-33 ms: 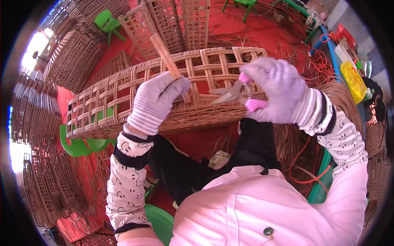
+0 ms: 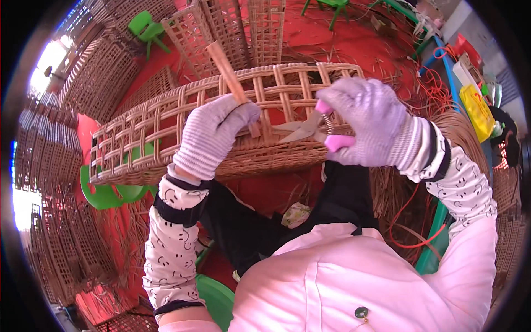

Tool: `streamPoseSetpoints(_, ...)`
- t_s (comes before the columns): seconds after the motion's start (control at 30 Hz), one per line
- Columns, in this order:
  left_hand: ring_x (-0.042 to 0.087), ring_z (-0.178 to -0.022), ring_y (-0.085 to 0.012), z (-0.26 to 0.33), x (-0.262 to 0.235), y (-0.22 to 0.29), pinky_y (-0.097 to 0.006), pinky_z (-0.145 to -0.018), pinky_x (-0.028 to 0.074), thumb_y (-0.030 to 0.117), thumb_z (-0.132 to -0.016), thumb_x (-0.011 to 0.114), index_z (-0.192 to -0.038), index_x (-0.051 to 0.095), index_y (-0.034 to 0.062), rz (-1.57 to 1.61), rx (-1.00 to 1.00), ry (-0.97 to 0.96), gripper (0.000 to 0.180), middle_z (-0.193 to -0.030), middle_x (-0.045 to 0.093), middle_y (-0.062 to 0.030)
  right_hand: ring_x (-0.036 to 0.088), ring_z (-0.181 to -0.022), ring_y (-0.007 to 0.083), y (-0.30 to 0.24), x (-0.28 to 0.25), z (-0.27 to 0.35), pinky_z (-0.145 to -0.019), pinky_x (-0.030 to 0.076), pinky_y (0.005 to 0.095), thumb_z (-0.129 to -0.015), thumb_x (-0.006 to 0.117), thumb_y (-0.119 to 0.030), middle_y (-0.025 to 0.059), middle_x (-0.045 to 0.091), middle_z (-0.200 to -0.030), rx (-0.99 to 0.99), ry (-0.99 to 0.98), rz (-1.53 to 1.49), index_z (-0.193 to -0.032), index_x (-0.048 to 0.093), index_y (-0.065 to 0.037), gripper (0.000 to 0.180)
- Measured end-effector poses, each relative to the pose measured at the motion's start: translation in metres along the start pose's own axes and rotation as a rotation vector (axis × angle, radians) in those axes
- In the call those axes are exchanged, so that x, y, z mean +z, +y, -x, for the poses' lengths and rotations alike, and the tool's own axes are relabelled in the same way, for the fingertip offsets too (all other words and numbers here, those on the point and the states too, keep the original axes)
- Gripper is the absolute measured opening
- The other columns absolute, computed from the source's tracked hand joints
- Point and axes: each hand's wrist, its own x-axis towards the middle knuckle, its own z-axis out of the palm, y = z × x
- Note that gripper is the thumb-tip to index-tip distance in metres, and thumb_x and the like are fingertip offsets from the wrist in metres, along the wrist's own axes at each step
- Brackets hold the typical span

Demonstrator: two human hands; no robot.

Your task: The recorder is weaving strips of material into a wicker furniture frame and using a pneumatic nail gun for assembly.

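I see my left hand (image 2: 213, 135), in a striped grey glove, closed around a flat reddish-brown strip (image 2: 228, 69) that rises up and to the left out of the fist. The hand sits against the front of a long woven basket (image 2: 155, 130) lying on its side across my lap, its open lattice running from lower left to upper right. The strip's lower end passes the thumb and touches the basket's tighter-woven band just right of the hand.

My right hand (image 2: 368, 122), in a pale lilac glove, grips pink-handled shears (image 2: 312, 127). One handle shows above the fingers and one below, so the hand is closed on the tool. The metal blades point left toward the strip's lower end, their tips near it; I cannot tell whether they touch it. The shears lie in front of the basket's woven band, between my two hands, which are near each other.

Behind the basket, several lattice panels (image 2: 221, 27) stand on the red floor (image 2: 326, 39). Green chairs (image 2: 145, 29) sit at the upper left. Stacked woven frames (image 2: 50, 144) fill the left side, and a yellow bag (image 2: 477, 110) lies at the right.
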Motion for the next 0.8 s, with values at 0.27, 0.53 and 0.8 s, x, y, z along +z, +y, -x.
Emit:
streamPoseSetpoints(0.27, 0.06, -0.079, -0.012, -0.004, -0.002, -0.002, -0.024, -0.073, 0.048, 0.01, -0.084, 0.056, -0.096, 0.06, -0.004, 0.104, -0.036, -0.04, 0.019, -0.083, 0.064, -0.0077, 0.055, -0.088, 0.0294, -0.006, 0.008, -0.015, -0.076, 0.045, 0.0395, -0.059, 0.07, -0.037, 0.0079, 0.057, -0.092, 0.099, -0.113, -0.043, -0.104, 0.051, -0.002, 0.06)
streamPoseSetpoints(0.53, 0.06, -0.07, -0.0143, 0.001, -0.004, -0.012, -0.026, -0.065, 0.048, 0.01, -0.084, 0.056, -0.093, 0.061, -0.0037, 0.177, 0.124, -0.009, 0.017, -0.08, 0.063, -0.0099, 0.055, -0.086, 0.0274, -0.012, 0.018, -0.031, -0.074, 0.044, 0.0393, -0.057, 0.072, -0.037, 0.0058, 0.056, -0.094, -0.006, -0.097, 0.078, -0.109, 0.049, -0.004, 0.066)
streamPoseSetpoints(0.8, 0.058, -0.076, -0.0117, -0.003, -0.007, -0.018, -0.025, -0.072, 0.047, 0.014, -0.086, 0.055, -0.092, 0.059, -0.003, 0.403, 0.074, 0.091, 0.018, -0.08, 0.062, -0.0061, 0.058, -0.075, 0.0257, -0.014, 0.012, -0.029, -0.065, 0.045, 0.0374, -0.061, 0.069, -0.041, 0.0067, 0.057, -0.083, 0.048, -0.234, 0.114, -0.097, 0.053, -0.007, 0.052)
